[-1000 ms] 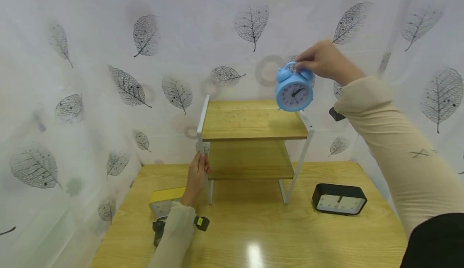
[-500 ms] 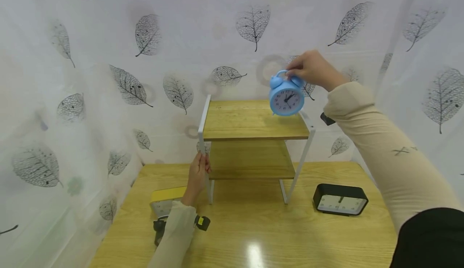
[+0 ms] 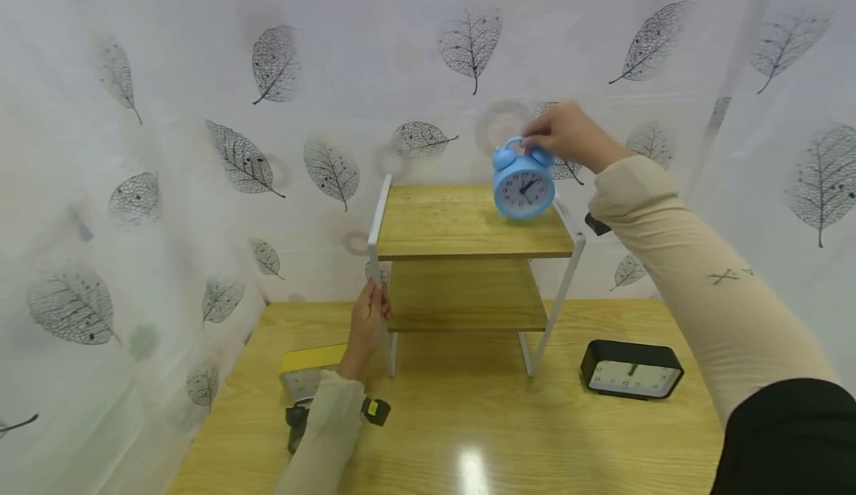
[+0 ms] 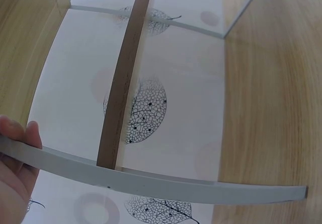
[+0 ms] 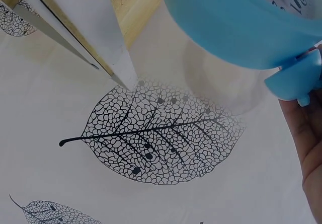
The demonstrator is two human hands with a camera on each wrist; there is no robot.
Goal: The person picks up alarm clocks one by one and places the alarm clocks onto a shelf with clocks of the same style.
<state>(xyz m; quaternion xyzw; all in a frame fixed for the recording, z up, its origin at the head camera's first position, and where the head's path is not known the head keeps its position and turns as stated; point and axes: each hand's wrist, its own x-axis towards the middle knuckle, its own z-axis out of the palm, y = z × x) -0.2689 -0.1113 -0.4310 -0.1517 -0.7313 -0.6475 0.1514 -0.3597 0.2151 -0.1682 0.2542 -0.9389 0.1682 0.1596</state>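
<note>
A light-blue twin-bell alarm clock (image 3: 524, 192) hangs by its top handle from my right hand (image 3: 568, 134), whose fingers pinch that handle. In the head view the clock overlaps the right part of the upper shelf board of a two-tier wooden shelf (image 3: 461, 220). My left hand (image 3: 368, 320) grips the shelf's white metal left upright, with fingers curled round it in the left wrist view (image 4: 20, 143). The right wrist view shows the blue clock (image 5: 236, 27) large at upper right, beside the shelf's white frame (image 5: 108, 32).
On the wooden table (image 3: 428, 435), a black rectangular clock (image 3: 631, 369) stands to the right of the shelf. A yellow clock (image 3: 310, 359) and a dark object (image 3: 296, 424) sit at left, partly behind my left forearm. A leaf-patterned curtain (image 3: 334, 56) encloses the back and sides.
My right hand has moved left and down with the blue alarm clock, bringing it lower over the upper shelf board. The left hand keeps its grip on the upright.
</note>
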